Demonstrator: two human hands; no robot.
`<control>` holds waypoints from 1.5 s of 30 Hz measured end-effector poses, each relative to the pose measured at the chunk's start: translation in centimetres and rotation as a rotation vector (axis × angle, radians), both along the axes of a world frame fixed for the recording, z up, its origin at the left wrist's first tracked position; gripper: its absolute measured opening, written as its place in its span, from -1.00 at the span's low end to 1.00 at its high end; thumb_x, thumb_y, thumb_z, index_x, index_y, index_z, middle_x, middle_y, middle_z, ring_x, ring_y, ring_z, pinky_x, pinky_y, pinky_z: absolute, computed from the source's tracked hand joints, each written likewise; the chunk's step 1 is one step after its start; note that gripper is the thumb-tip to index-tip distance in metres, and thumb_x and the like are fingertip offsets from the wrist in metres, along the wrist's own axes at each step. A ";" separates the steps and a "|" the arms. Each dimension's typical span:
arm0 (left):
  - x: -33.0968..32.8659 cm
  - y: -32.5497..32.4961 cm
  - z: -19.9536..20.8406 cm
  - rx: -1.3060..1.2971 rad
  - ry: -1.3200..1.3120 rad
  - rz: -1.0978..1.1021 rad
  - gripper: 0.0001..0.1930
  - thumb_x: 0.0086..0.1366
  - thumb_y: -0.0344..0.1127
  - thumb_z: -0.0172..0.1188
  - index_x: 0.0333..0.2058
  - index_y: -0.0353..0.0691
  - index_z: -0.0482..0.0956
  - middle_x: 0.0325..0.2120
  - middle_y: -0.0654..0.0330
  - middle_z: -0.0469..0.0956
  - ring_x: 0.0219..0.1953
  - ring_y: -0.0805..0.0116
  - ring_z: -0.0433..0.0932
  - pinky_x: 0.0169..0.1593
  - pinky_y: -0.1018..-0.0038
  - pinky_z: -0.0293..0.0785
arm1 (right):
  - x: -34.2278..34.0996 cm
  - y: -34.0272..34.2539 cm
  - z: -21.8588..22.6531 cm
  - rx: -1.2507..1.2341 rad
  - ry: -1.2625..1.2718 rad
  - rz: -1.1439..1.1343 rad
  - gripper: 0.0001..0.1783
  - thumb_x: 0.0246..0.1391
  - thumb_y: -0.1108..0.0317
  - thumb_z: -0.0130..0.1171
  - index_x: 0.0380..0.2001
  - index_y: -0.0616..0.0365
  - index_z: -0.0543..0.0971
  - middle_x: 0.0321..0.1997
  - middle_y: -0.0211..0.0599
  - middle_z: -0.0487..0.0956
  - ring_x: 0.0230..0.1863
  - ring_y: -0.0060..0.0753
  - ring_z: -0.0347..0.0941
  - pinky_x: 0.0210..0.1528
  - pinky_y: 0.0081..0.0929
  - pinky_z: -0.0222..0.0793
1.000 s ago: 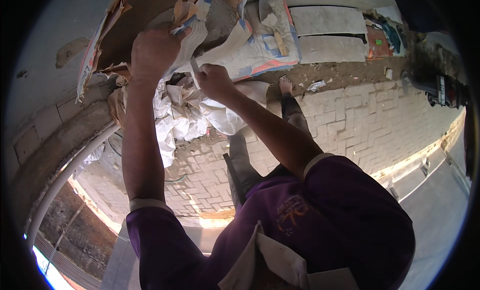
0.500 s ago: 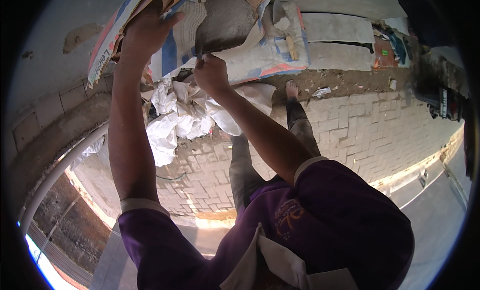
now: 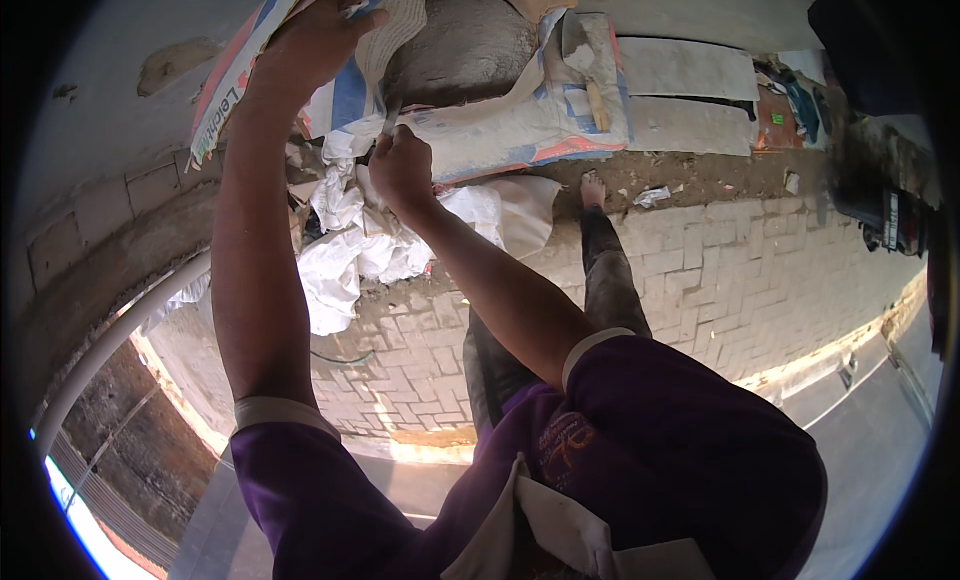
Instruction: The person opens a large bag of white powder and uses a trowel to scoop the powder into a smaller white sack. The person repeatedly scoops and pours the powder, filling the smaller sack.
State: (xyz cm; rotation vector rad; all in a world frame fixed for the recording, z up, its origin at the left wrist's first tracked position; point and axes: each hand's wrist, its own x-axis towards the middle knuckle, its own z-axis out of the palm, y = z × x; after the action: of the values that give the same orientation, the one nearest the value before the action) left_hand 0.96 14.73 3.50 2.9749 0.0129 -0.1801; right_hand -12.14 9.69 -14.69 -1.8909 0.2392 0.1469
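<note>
My left hand (image 3: 312, 52) grips the upper left part of a torn paper sack (image 3: 350, 95), its thumb stretched out and its fingers partly hidden behind the paper. In my right fist (image 3: 402, 175) is a knife (image 3: 391, 117); only its narrow grey blade shows, pointing up at the sack's near torn edge. The handle is hidden inside the fist. Beyond the blade, grey powder (image 3: 465, 50) lies exposed in the wide opening of the sack. A pointing trowel (image 3: 597, 105) with a wooden handle rests on the sack's right side.
Crumpled white woven plastic (image 3: 335, 270) lies below the sack, near my right forearm. Grey boards (image 3: 690, 68) lean to the right. My bare foot (image 3: 593, 188) stands on a dirt strip beside the brick paving (image 3: 690, 250). A pale pipe (image 3: 130, 325) curves along the left.
My right hand has come slightly nearer and to the left with the knife, along the torn paper. My left hand keeps its grip on the sack. The whole view has shifted slightly.
</note>
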 end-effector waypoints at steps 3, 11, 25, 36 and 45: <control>1.2 -1.2 2.8 0.061 -0.027 0.039 -0.43 0.17 0.08 0.23 0.01 -0.24 0.49 -0.35 0.03 0.57 -0.32 0.24 0.53 -0.13 0.35 0.44 | -4.3 3.0 2.2 0.094 0.069 0.120 -0.82 0.04 0.42 0.03 -0.53 0.33 0.46 -0.58 0.17 0.49 -0.44 0.26 0.48 -0.36 0.01 0.35; 0.1 -0.5 7.6 -0.150 -0.019 0.017 -0.65 0.17 -0.30 0.25 -0.07 -0.26 0.55 -0.18 -0.01 0.60 -0.15 0.12 0.55 -0.01 0.34 0.44 | -0.9 1.0 0.2 0.130 0.050 -0.077 -0.74 0.11 0.32 0.04 -0.55 0.29 0.46 -0.60 0.05 0.52 -0.49 0.15 0.50 -0.42 -0.09 0.35; -2.2 -0.6 10.1 -0.301 -0.110 0.219 -0.64 0.17 -0.32 0.27 -0.05 -0.28 0.55 -0.40 0.07 0.64 -0.43 0.27 0.63 -0.43 0.37 0.59 | -1.0 4.8 0.6 0.127 0.093 -0.056 -0.71 0.10 0.27 0.01 -0.53 0.31 0.49 -0.51 0.13 0.54 -0.40 0.23 0.50 -0.31 -0.01 0.37; -1.9 2.5 8.7 -0.333 -0.134 0.201 -0.62 0.17 -0.22 0.25 -0.09 -0.32 0.57 -0.42 0.02 0.64 -0.42 0.26 0.65 -0.44 0.40 0.61 | -2.4 9.6 -0.5 0.103 0.091 -0.048 -0.76 0.07 0.33 0.01 -0.50 0.33 0.47 -0.55 0.18 0.51 -0.42 0.27 0.48 -0.36 0.02 0.35; -2.7 11.7 6.9 -0.018 -0.174 0.160 -0.41 0.13 0.15 0.30 -0.19 -0.37 0.59 -0.61 0.15 0.53 -0.55 0.46 0.49 -0.38 0.48 0.43 | -5.7 3.7 -1.0 0.198 0.065 -0.021 -0.74 0.13 0.33 0.03 -0.54 0.31 0.43 -0.61 0.06 0.50 -0.52 0.12 0.48 -0.44 -0.11 0.32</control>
State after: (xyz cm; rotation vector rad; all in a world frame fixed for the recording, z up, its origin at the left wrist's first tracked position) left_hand -1.79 26.45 10.38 2.9429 0.2262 0.0974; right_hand -17.89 13.42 -15.72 -1.6882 0.2786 0.2101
